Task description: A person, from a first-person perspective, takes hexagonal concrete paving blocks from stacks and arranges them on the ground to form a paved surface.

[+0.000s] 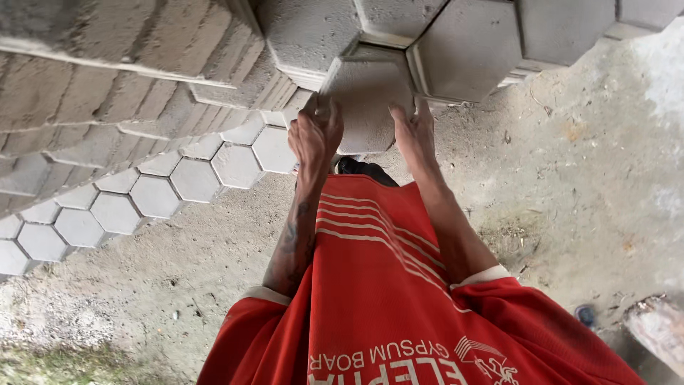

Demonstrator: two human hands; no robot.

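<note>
A grey hexagonal concrete paver (365,101) is held between both my hands in front of my chest. My left hand (315,134) grips its left edge and my right hand (413,132) grips its right edge. The paver sits tilted against the edge of a stack of the same hexagonal pavers (463,46) at the top of the view. My red shirt with white stripes (385,285) fills the lower middle.
A tall stepped stack of hexagonal pavers (107,93) fills the left, with a low row of pavers (192,178) at its foot. Bare dusty concrete floor (570,185) spreads right. A pale log end (659,328) lies at the lower right, next to a small blue object (585,314).
</note>
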